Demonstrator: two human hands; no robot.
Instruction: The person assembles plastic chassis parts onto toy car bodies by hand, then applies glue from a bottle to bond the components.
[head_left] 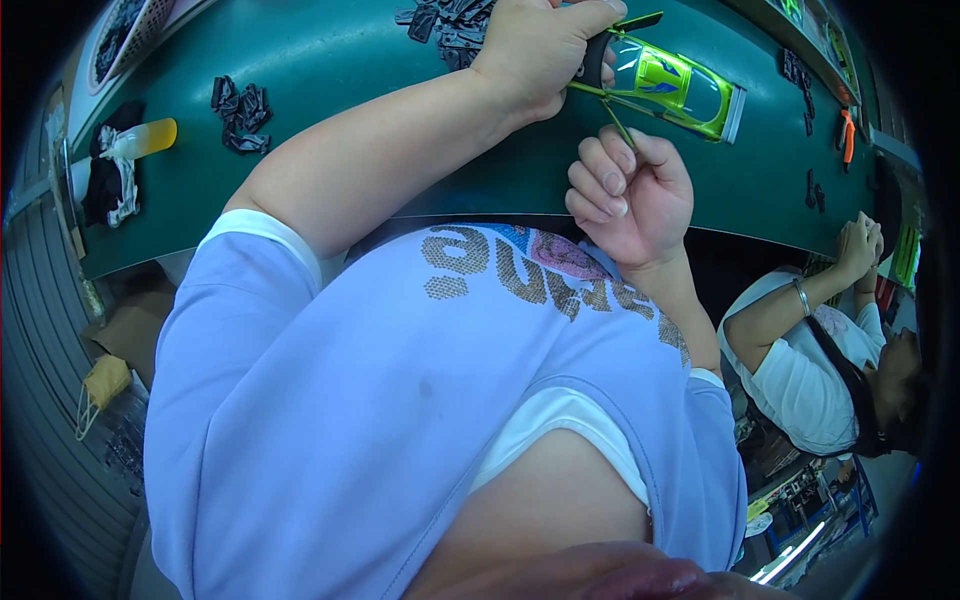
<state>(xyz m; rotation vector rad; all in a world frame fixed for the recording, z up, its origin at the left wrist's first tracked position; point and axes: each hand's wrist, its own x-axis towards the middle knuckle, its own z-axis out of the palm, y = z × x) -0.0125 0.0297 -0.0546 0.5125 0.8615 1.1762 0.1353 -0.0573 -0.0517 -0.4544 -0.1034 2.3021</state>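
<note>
A shiny lime-green toy car body (672,85) with clear windows and blue markings is held over the green table. My left hand (535,50) is closed around its left end, where a black part (594,60) also shows between the fingers. A flat green piece (640,21) sticks out past my left fingertips. My right hand (635,190) is just below the car body, its fingers curled in and its thumb against the index finger. Between them is the end of a thin green strip (619,124), which reaches up to the car body. Whether the strip is attached there I cannot tell.
Black plastic parts lie in a heap (455,30) at the far middle and a smaller pile (240,113) at left. A yellow bottle (150,138) rests beside dark cloth. Orange-handled pliers (848,138) lie at right. Another person (810,350) sits at the right.
</note>
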